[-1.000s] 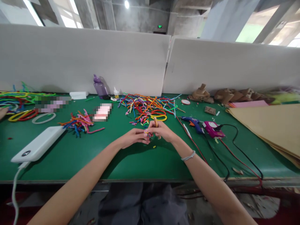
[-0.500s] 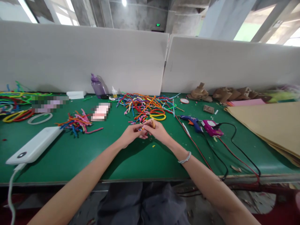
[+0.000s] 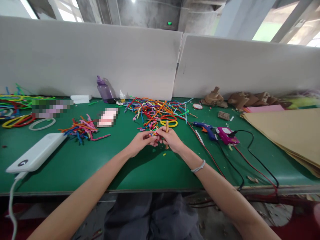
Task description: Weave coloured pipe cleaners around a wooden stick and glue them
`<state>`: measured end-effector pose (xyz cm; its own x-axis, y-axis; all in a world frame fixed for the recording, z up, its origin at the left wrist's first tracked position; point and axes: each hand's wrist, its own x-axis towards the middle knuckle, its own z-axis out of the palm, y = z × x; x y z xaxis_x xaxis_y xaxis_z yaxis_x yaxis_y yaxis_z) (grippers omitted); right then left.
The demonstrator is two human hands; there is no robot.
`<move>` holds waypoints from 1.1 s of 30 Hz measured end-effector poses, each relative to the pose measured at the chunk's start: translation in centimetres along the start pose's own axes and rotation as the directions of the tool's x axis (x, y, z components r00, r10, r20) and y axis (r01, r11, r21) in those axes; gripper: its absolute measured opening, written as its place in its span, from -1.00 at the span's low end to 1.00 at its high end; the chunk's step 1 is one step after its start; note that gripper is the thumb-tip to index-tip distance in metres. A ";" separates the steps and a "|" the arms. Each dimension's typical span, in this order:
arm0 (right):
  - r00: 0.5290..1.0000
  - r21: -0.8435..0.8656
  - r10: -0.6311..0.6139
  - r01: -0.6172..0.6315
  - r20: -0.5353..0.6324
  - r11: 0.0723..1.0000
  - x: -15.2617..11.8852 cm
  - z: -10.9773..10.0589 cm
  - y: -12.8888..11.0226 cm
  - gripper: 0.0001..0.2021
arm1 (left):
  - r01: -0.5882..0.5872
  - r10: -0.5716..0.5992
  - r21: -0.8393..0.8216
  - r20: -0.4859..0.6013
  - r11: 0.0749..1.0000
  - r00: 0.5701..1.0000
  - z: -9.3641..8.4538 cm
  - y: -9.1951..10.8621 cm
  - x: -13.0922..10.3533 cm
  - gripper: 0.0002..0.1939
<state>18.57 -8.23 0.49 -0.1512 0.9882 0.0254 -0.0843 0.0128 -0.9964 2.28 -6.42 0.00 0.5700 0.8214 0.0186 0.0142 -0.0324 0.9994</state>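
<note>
Above the front middle of the table, my left hand [image 3: 139,143] is closed, its fingertips pinching a small multicoloured piece [image 3: 152,134] that looks like twisted pipe cleaner. My right hand [image 3: 173,140] meets it there, closed around a short tan stick [image 3: 167,126] that stands roughly upright, its ends showing above and below the fingers. The right fingertips also touch the multicoloured piece; how the two are joined is hidden by the fingers. Just beyond the hands lies a tangled heap of coloured pipe cleaners [image 3: 160,110], with yellow-and-red-handled scissors [image 3: 171,123] at its near edge.
Left of the hands are a smaller pipe cleaner pile [image 3: 82,128], a white power bank [image 3: 37,151] and a blurred-out phone-like item [image 3: 108,117]. A purple bottle [image 3: 104,90] stands behind. On the right lie a blue glue gun [image 3: 205,129], a purple box [image 3: 227,135], cables and brown sheets [image 3: 285,130].
The tan stick has turned more upright in my right hand and shows more of its length. Both hands stay together in nearly the same place; the view has tilted slightly.
</note>
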 end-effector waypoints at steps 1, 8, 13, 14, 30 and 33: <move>1.000 0.002 -0.008 0.008 -0.006 1.000 0.0 0.0 -0.1 -0.77 | -0.006 0.006 -0.012 -0.008 1.000 1.000 0.0 0.0 0.0 -0.62; 0.996 0.051 -0.068 0.072 -0.063 0.996 0.1 0.6 0.1 -0.77 | -0.098 0.096 -0.011 -0.092 0.995 0.991 0.1 -0.2 0.2 -0.65; 0.997 0.130 -0.025 0.034 -0.073 0.991 0.1 0.5 0.6 -0.73 | -0.128 0.128 0.010 -0.117 0.992 0.985 0.4 -0.3 0.1 -0.63; 0.997 0.141 -0.015 0.026 -0.073 0.990 0.1 0.5 0.6 -0.73 | -0.130 0.132 0.025 -0.112 0.991 0.985 0.5 -0.3 0.1 -0.62; 0.996 -0.048 -0.048 0.045 -0.069 0.998 0.2 -0.2 -0.1 -0.80 | -0.265 0.330 0.375 -0.121 0.888 0.936 -0.6 0.4 -0.1 -0.41; 0.986 -0.205 -0.112 0.085 -0.125 0.975 0.3 -0.9 -0.8 -0.84 | -0.228 0.318 0.370 -0.203 0.901 0.926 -0.9 0.0 0.1 -0.38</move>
<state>19.50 -7.78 1.18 -0.0170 0.9919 0.1263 0.1071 0.1274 -0.9861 1.62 -5.81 0.08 0.3659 0.8659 0.3410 0.1867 -0.4273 0.8846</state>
